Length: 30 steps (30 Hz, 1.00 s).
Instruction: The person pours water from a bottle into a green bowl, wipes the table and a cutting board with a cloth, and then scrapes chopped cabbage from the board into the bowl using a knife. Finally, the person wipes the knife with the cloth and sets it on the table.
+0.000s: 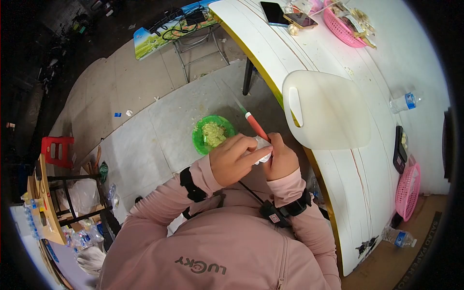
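Note:
My left hand pinches a crumpled white tissue in front of my chest. My right hand is closed round the red handle of a knife, whose blade points up and away to the left; its fingers also meet the tissue. The two hands are close together. Behind and below my left hand, a green bowl holds pale green shreds. A white cutting board lies on the white table to the right of my hands.
The white table curves along the right, with phones, pink baskets and plastic bottles. A folding table with cables stands ahead. At left are a red stool and a wooden-topped table.

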Each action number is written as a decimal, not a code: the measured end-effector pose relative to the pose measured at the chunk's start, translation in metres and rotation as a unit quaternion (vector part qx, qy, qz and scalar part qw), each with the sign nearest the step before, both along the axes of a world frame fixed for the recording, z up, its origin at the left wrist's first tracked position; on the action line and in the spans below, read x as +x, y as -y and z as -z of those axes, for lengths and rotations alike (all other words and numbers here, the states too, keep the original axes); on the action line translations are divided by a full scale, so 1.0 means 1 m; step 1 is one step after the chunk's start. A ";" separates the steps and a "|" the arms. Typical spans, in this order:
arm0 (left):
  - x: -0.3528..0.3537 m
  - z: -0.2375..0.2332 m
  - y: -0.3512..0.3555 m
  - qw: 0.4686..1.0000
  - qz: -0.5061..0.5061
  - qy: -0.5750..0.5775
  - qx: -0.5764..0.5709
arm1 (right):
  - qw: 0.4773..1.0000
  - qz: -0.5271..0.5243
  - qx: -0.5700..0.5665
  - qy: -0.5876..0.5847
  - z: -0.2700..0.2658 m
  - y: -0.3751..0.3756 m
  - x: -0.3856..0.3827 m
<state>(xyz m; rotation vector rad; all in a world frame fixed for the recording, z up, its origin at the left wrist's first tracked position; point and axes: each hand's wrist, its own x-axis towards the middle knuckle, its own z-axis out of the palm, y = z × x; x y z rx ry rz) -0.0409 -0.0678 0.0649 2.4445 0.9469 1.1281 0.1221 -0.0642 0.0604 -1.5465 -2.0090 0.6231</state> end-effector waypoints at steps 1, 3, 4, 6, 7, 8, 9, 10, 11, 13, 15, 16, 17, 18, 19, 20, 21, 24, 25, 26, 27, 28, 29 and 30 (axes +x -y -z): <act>0.001 0.001 0.000 1.000 0.002 -0.007 -0.001 | 1.000 -0.002 0.013 0.014 0.001 -0.001 0.000; 0.001 0.004 -0.001 1.000 0.005 -0.013 -0.002 | 0.999 -0.003 0.026 0.028 0.000 -0.001 -0.001; 0.000 0.006 -0.002 1.000 0.016 -0.010 -0.003 | 0.999 -0.007 0.026 0.035 -0.002 -0.001 -0.001; -0.001 0.009 -0.003 1.000 0.026 -0.006 -0.003 | 0.999 -0.010 0.026 0.041 -0.003 -0.001 -0.002; -0.001 0.011 -0.004 1.000 0.029 -0.007 -0.001 | 0.998 -0.014 0.037 0.046 -0.002 -0.001 -0.002; -0.002 0.011 -0.004 1.000 0.030 -0.007 0.001 | 0.997 -0.018 0.047 0.052 -0.001 -0.001 -0.003; -0.003 0.010 -0.006 1.000 0.029 -0.007 0.001 | 0.997 -0.019 0.047 0.052 0.000 -0.001 -0.003; -0.005 0.009 -0.008 0.999 0.037 -0.003 0.010 | 0.998 -0.017 0.049 0.045 0.002 -0.001 -0.004; -0.007 0.008 -0.009 0.999 0.044 0.002 0.019 | 0.998 -0.015 0.050 0.039 0.003 -0.001 -0.005; -0.010 0.012 -0.010 0.999 0.030 0.019 0.034 | 0.998 -0.009 0.043 0.034 0.002 -0.002 -0.008; -0.014 0.017 -0.011 0.998 0.016 0.037 0.050 | 0.999 -0.002 0.035 0.029 -0.001 -0.004 -0.011; -0.016 0.019 -0.011 0.998 -0.016 0.005 0.063 | 0.999 0.012 0.038 0.035 -0.004 -0.005 -0.012; -0.018 0.022 -0.012 0.996 -0.048 -0.027 0.075 | 0.998 0.026 0.041 0.042 -0.005 -0.006 -0.013; -0.022 0.029 -0.013 0.996 -0.048 -0.027 0.075 | 0.998 0.026 0.041 0.042 -0.005 -0.007 -0.012; -0.026 0.033 -0.014 0.993 -0.093 -0.005 0.074 | 0.998 0.027 0.048 0.033 -0.004 -0.007 -0.012; -0.030 0.036 -0.014 0.988 -0.136 0.017 0.072 | 0.998 0.029 0.055 0.023 -0.003 -0.008 -0.011; -0.034 0.035 -0.011 0.986 -0.159 0.032 0.046 | 0.998 0.032 0.055 0.023 -0.003 -0.008 -0.010; -0.032 0.021 -0.009 0.989 -0.129 0.046 0.048 | 0.998 0.028 0.045 0.027 -0.003 -0.008 -0.011; -0.030 0.021 -0.008 0.994 -0.085 0.039 0.059 | 0.998 0.030 0.042 0.028 -0.003 -0.008 -0.012; -0.028 0.018 -0.006 0.994 -0.087 0.038 0.060 | 0.998 0.030 0.040 0.029 -0.002 -0.009 -0.013; -0.024 0.011 -0.002 0.998 -0.043 0.024 0.047 | 0.998 0.029 0.041 0.028 -0.002 -0.009 -0.014; -0.019 0.007 0.000 0.999 0.001 0.010 0.034 | 0.999 0.020 0.039 0.031 -0.001 -0.010 -0.013; -0.015 0.006 0.002 0.998 0.007 0.018 0.060 | 0.999 0.011 0.038 0.034 -0.001 -0.010 -0.013; -0.011 0.006 0.002 0.998 0.008 0.018 0.061 | 0.999 0.012 0.039 0.034 -0.001 -0.010 -0.013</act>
